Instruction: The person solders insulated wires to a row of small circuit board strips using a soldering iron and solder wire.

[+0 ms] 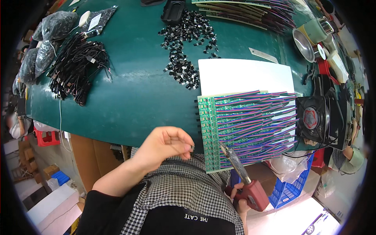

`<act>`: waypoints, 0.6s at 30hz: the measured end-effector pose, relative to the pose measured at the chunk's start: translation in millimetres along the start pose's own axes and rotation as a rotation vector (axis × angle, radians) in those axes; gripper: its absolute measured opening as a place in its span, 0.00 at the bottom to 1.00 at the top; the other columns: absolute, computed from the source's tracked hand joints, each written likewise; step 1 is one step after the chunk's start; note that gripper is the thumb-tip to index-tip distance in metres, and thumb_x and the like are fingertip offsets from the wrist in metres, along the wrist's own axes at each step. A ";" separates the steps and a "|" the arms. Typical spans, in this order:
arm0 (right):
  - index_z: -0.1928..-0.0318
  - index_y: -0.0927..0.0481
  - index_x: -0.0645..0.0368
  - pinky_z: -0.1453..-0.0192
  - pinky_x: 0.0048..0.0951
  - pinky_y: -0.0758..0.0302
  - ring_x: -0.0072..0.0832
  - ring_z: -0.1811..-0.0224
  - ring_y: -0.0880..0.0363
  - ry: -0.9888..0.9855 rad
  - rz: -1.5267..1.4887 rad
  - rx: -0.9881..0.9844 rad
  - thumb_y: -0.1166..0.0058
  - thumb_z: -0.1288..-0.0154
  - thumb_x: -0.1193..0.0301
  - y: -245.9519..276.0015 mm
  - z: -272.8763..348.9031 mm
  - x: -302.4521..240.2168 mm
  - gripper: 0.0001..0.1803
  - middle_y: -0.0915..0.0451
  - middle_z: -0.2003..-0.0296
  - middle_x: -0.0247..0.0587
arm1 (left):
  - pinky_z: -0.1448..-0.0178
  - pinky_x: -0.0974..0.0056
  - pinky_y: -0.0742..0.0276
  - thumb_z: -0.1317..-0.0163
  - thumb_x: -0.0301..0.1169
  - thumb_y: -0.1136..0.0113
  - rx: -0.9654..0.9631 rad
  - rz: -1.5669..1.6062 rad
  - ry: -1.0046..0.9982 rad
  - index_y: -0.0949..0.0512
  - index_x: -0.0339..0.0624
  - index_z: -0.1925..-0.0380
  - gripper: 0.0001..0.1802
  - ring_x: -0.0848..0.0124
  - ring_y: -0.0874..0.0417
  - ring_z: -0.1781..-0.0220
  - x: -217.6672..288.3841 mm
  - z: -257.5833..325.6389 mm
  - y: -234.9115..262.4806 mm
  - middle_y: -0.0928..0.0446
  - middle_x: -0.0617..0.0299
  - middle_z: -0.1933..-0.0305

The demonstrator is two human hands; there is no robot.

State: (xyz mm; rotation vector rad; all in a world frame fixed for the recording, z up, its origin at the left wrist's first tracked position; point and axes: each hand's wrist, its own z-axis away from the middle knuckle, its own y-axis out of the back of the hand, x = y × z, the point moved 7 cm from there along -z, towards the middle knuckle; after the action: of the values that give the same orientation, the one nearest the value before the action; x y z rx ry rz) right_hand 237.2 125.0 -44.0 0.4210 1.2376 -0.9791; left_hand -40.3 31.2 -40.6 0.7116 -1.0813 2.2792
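My right hand (241, 200) is wrapped round the red pistol grip of a soldering gun (254, 195). Its metal barrel slants up and left, and the tip hangs over a green circuit board panel (209, 133). Whether the tip touches the board cannot be made out. Rows of striped red, blue, green and black wires (254, 121) run rightward from the panel. Left of the panel, my left hand (166, 144) pinches a tiny dark part at its fingertips, perhaps a small connector. Several black pieces stick out along the panel's left edge.
A white board (246, 74) lies under the panel. Beyond it are a heap of small black connectors (184, 58) and a black tray (172, 11). Bundled black cables (78, 62) lie left. A black fan (313, 117), a metal bowl (303, 45) and a blade (263, 55) are right.
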 end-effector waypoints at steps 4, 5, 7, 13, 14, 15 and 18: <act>0.56 0.29 0.70 0.71 0.24 0.28 0.27 0.76 0.23 0.021 0.111 -0.007 0.29 0.55 0.54 2.5 -0.2 0.6 0.36 0.19 0.69 0.44 | 0.59 0.70 0.20 0.40 0.19 0.44 0.065 -0.157 -0.028 0.25 0.31 0.65 0.04 0.74 0.18 0.65 -7.9 6.8 -20.3 0.21 0.58 0.67; 0.57 0.27 0.70 0.72 0.24 0.28 0.26 0.77 0.23 0.007 0.045 0.017 0.29 0.57 0.56 0.5 -0.5 0.5 0.35 0.19 0.71 0.43 | 0.59 0.70 0.20 0.40 0.18 0.44 0.116 -0.264 -0.059 0.26 0.31 0.66 0.03 0.74 0.19 0.65 -6.9 7.0 -21.3 0.21 0.58 0.67; 0.58 0.26 0.70 0.73 0.24 0.28 0.25 0.78 0.23 -0.009 -0.020 0.041 0.29 0.59 0.57 0.0 -0.9 -0.1 0.34 0.19 0.72 0.43 | 0.59 0.70 0.21 0.41 0.18 0.44 0.129 -0.360 -0.117 0.27 0.32 0.67 0.03 0.75 0.19 0.65 -5.1 5.2 -25.8 0.22 0.58 0.67; 0.65 0.20 0.67 0.74 0.22 0.29 0.21 0.79 0.24 0.031 0.295 -0.018 0.32 0.55 0.50 8.4 1.4 2.9 0.30 0.19 0.76 0.35 | 0.58 0.71 0.22 0.41 0.16 0.46 0.147 -0.456 -0.238 0.31 0.34 0.69 0.04 0.75 0.20 0.64 -7.0 -0.8 -31.3 0.24 0.61 0.68; 0.65 0.19 0.64 0.74 0.22 0.29 0.22 0.79 0.24 -0.007 0.264 -0.044 0.34 0.54 0.49 3.0 -1.1 0.9 0.28 0.20 0.77 0.33 | 0.59 0.71 0.24 0.42 0.17 0.46 0.166 -0.392 -0.240 0.31 0.35 0.70 0.05 0.78 0.22 0.64 -8.9 -1.0 -30.0 0.26 0.63 0.69; 0.66 0.18 0.60 0.74 0.22 0.30 0.23 0.79 0.24 -0.045 0.233 -0.069 0.35 0.53 0.48 -0.7 -2.2 1.4 0.27 0.20 0.78 0.31 | 0.59 0.72 0.25 0.42 0.17 0.46 0.185 -0.328 -0.241 0.31 0.36 0.70 0.05 0.80 0.24 0.65 -10.4 -1.0 -28.6 0.27 0.66 0.69; 0.67 0.17 0.56 0.74 0.21 0.30 0.26 0.80 0.23 0.035 0.368 -0.042 0.37 0.52 0.46 1.7 -2.3 -0.9 0.25 0.21 0.78 0.30 | 0.58 0.73 0.27 0.42 0.17 0.46 0.197 -0.292 -0.237 0.32 0.37 0.70 0.06 0.81 0.25 0.65 -11.6 -1.8 -28.2 0.28 0.67 0.69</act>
State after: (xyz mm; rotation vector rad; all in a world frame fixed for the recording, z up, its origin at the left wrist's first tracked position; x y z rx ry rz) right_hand 237.2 128.0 -44.3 0.6108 1.1584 -0.6332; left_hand -14.2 45.6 -34.0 1.1630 -0.7962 2.1020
